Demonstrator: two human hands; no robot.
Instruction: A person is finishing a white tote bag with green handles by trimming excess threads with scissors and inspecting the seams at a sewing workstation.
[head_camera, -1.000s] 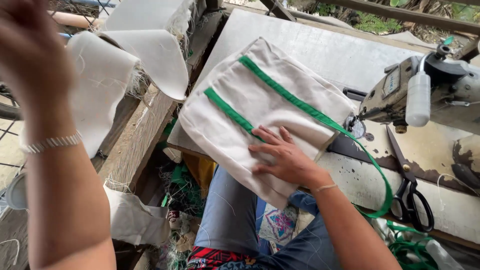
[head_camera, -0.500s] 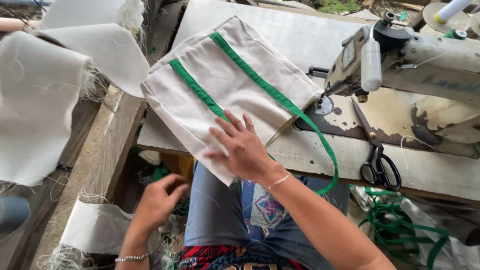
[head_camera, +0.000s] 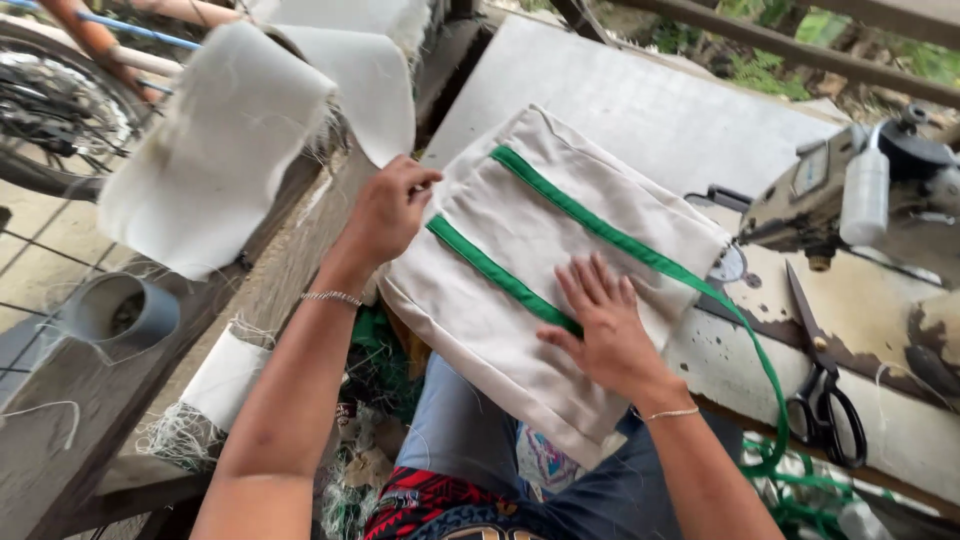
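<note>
A cream cloth piece (head_camera: 520, 290) with two green trim strips (head_camera: 495, 272) lies across the edge of the sewing table (head_camera: 640, 110), partly over my lap. My left hand (head_camera: 385, 210) pinches the cloth's left edge near the upper corner. Flat on the cloth lies my right hand (head_camera: 600, 325), fingers spread, pressing down beside the lower green strip. The upper green strip runs off the cloth as a loose tape (head_camera: 750, 350) that curves down past the table's edge. The sewing machine (head_camera: 860, 195) stands at the right, close to the cloth's far corner.
Black scissors (head_camera: 820, 380) lie on the stained table top right of my right hand. Cream cloth pieces (head_camera: 220, 150) hang over a wooden rail at the left. A grey pipe end (head_camera: 125, 315) and a bicycle wheel (head_camera: 40, 110) are at far left. Green tape (head_camera: 800, 490) is heaped below the table.
My left hand came up from beside my lap and took hold of the cloth's left edge. My right hand stays pressed flat on the cloth.
</note>
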